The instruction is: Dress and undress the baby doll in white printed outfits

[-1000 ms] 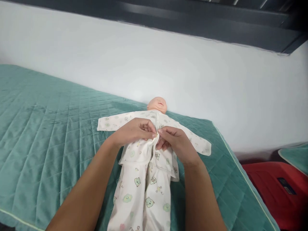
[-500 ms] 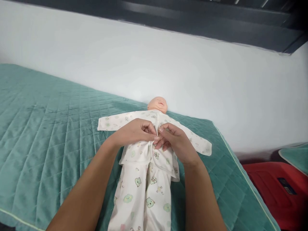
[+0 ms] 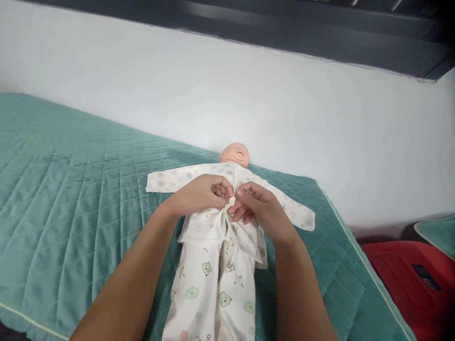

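Note:
A baby doll [image 3: 235,154] lies on its back, dressed in a white printed shirt [image 3: 204,226] and matching trousers [image 3: 199,289]. Both sleeves stretch out sideways. At the middle of the shirt front, my left hand [image 3: 204,192] pinches one edge of the cloth between thumb and fingers. Opposite it, my right hand [image 3: 258,204] pinches the other edge, its lower fingers curled against the cloth. A small pale button or snap [image 3: 232,201] shows between the fingertips; which it is I cannot tell. Below the hands the shirt front gathers into folds.
Under the doll spreads a green quilted cover [image 3: 88,213] with a pale piped edge. A white wall [image 3: 284,104] rises just behind the doll's head. At the lower right, beside the bed edge, is a red plastic object [image 3: 401,279]. A dark beam [image 3: 249,23] runs overhead.
My left thumb has drawn back slightly to the left, so a pale fastener now shows between the fingertips. Both hands stay on the shirt front. The whole view has shifted a little.

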Demonstrator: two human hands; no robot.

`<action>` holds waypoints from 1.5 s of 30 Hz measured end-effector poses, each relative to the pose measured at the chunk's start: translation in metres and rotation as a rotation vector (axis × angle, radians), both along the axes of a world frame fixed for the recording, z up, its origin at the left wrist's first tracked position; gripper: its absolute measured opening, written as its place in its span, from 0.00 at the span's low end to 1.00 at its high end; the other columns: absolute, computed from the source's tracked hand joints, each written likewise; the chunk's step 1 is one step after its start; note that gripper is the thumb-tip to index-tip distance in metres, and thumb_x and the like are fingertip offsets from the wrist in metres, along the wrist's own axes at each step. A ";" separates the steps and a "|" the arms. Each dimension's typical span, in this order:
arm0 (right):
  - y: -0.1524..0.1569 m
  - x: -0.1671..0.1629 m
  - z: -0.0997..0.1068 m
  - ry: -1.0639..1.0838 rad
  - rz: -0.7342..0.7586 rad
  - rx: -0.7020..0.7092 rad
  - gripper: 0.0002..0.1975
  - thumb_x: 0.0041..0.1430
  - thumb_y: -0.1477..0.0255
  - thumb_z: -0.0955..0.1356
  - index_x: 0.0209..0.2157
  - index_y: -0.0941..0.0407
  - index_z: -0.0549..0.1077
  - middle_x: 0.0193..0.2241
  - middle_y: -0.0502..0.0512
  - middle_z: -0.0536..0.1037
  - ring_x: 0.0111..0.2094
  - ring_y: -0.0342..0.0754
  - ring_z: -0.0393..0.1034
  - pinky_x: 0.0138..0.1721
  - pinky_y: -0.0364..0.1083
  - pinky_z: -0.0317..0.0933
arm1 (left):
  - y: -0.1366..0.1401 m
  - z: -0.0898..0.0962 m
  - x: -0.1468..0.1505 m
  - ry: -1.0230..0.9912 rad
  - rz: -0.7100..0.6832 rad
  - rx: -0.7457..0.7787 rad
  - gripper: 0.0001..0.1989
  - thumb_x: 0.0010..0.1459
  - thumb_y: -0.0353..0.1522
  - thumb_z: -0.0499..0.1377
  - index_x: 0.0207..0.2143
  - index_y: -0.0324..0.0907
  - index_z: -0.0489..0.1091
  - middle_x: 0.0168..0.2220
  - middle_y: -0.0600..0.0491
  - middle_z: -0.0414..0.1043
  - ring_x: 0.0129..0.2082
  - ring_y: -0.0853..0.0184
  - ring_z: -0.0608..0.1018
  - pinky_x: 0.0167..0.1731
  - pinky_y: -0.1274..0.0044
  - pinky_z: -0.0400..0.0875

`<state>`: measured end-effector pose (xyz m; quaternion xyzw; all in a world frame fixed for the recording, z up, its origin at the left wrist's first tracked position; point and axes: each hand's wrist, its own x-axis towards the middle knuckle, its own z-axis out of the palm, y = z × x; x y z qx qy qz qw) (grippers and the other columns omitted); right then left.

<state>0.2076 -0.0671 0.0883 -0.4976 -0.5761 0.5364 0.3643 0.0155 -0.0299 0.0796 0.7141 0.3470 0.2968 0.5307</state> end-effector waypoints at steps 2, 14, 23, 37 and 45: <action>0.000 0.001 0.000 -0.009 0.009 -0.002 0.09 0.61 0.63 0.66 0.34 0.54 0.67 0.25 0.52 0.81 0.23 0.46 0.76 0.22 0.39 0.61 | 0.000 0.001 -0.002 -0.041 -0.037 -0.028 0.10 0.44 0.24 0.57 0.32 0.42 0.69 0.28 0.57 0.70 0.27 0.73 0.69 0.26 0.81 0.62; -0.003 0.002 0.001 -0.082 0.079 -0.034 0.11 0.60 0.60 0.67 0.36 0.53 0.69 0.22 0.50 0.79 0.20 0.44 0.73 0.20 0.40 0.61 | -0.003 0.008 -0.008 -0.017 -0.095 -0.105 0.06 0.49 0.28 0.60 0.31 0.41 0.67 0.24 0.59 0.67 0.23 0.74 0.68 0.23 0.81 0.61; -0.004 0.004 0.002 -0.122 0.095 -0.082 0.10 0.58 0.62 0.69 0.36 0.53 0.68 0.22 0.50 0.79 0.20 0.44 0.73 0.19 0.39 0.59 | -0.003 0.008 -0.011 0.054 -0.106 -0.109 0.06 0.49 0.29 0.61 0.32 0.41 0.69 0.26 0.57 0.71 0.23 0.72 0.74 0.26 0.80 0.66; 0.010 0.002 -0.026 0.228 -0.404 0.412 0.07 0.57 0.65 0.70 0.35 0.51 0.71 0.37 0.52 0.79 0.38 0.47 0.74 0.34 0.44 0.66 | -0.002 0.009 -0.018 0.084 -0.141 -0.074 0.12 0.56 0.39 0.60 0.31 0.40 0.76 0.24 0.54 0.73 0.19 0.72 0.71 0.21 0.80 0.65; 0.033 0.019 -0.059 -0.349 -0.405 0.540 0.27 0.65 0.55 0.59 0.60 0.51 0.64 0.65 0.57 0.61 0.66 0.53 0.52 0.65 0.57 0.45 | 0.032 -0.054 -0.011 0.328 0.655 0.604 0.18 0.65 0.36 0.49 0.52 0.41 0.70 0.56 0.45 0.70 0.61 0.57 0.65 0.61 0.61 0.56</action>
